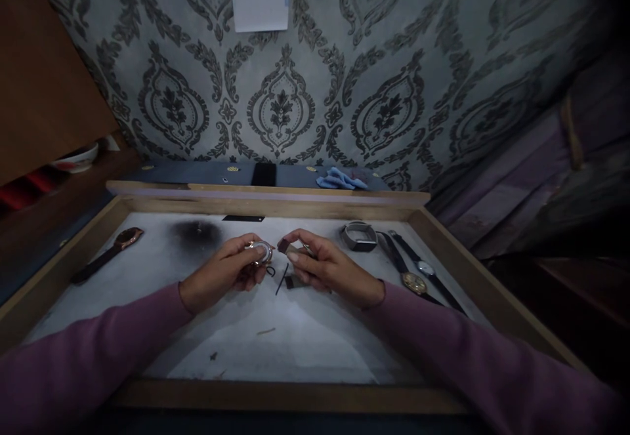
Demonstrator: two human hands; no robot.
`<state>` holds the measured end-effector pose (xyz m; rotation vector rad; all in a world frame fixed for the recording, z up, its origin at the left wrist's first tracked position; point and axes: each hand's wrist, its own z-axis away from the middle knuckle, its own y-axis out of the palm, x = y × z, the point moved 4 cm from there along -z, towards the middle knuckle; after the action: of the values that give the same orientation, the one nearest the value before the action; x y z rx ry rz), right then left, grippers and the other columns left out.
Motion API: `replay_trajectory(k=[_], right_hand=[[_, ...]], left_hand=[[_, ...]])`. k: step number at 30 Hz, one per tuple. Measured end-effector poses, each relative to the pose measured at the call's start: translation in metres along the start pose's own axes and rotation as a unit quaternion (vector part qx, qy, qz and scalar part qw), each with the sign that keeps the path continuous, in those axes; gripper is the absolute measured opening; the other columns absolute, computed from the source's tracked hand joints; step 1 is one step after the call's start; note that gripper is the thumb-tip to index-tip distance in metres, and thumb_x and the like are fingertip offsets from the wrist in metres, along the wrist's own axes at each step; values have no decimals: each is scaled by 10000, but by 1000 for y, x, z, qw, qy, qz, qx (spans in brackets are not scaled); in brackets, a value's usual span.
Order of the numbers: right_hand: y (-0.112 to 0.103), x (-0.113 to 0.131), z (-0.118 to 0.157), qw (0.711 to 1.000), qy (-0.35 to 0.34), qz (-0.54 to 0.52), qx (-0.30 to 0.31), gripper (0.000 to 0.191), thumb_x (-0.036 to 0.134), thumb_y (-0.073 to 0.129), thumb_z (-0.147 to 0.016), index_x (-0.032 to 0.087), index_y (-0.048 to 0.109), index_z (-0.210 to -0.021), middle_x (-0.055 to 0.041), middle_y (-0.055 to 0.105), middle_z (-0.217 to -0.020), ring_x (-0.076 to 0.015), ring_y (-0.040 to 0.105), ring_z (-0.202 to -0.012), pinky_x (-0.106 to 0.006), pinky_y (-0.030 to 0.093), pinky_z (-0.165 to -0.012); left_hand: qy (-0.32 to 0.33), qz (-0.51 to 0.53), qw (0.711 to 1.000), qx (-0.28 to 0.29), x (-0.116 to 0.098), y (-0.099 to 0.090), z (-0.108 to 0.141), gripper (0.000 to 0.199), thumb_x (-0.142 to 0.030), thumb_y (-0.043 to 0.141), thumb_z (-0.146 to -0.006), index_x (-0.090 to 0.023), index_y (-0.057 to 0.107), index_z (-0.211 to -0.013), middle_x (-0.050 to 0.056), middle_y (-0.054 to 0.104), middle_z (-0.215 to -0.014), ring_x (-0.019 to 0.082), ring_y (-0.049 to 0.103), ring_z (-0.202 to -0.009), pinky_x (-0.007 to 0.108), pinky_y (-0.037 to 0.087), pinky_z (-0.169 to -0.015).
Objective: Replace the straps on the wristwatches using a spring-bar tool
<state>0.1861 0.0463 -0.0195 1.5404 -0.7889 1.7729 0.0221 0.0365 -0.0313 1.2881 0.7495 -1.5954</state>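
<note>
My left hand (231, 264) is closed around a round silver watch case (261, 252), its thumb lying on the face. Just across a small gap, my right hand (322, 264) pinches a small flat olive piece with a dark end (284, 245); its kind is hard to make out in the dim light. That dark end points toward the watch case without clearly touching it. Beneath the hands lie a small black ring (270, 271), a thin dark stick (281, 279) and a dark flat piece (295, 282) partly covered by my right hand.
A wooden-rimmed tray (275, 395) surrounds the work. Inside are a brown-strapped watch (128, 238) at left, a grey-banded watch (360, 237) and two strapped watches (415, 283) at right, and a black strip (243, 218). Behind lie a blue cloth (339, 178) and a dark phone-like slab (264, 174).
</note>
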Motion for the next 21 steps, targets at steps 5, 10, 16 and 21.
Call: replay_trajectory(k=[5,10,16,21], right_hand=[[2,0,0,1000,-12,17,3,333,468,524,-896,177,464,-1046,109,413,-535,-26,260,-378,-144,191,-357],[3,-1,0,999,-31,15,14,353,499,497,-904,176,465,-1045,106,393,-532,-39,249,-399,-160,181,-373],[3,1,1,998,-58,29,9,346,487,506,-902,170,480,-1038,102,392,-533,-44,263,-412,-166,201,-386],[4,1,1,998,-56,39,13,359,495,502,-905,167,478,-1049,104,391,-535,-43,265,-411,-169,210,-389]], left_hand=[[1,4,1000,-4,-3,0,0,253,-428,566,-840,-193,482,-799,-42,536,-570,58,418,-438,178,201,-410],[-2,14,1000,1,-3,0,0,265,-433,594,-831,-195,479,-818,-41,543,-585,63,440,-466,185,209,-427],[18,2,1000,24,-6,2,1,297,-449,606,-831,-192,455,-824,-35,557,-612,64,448,-480,199,223,-442],[46,-19,998,39,-5,1,0,329,-490,585,-844,-188,456,-856,-21,568,-649,72,470,-504,201,225,-435]])
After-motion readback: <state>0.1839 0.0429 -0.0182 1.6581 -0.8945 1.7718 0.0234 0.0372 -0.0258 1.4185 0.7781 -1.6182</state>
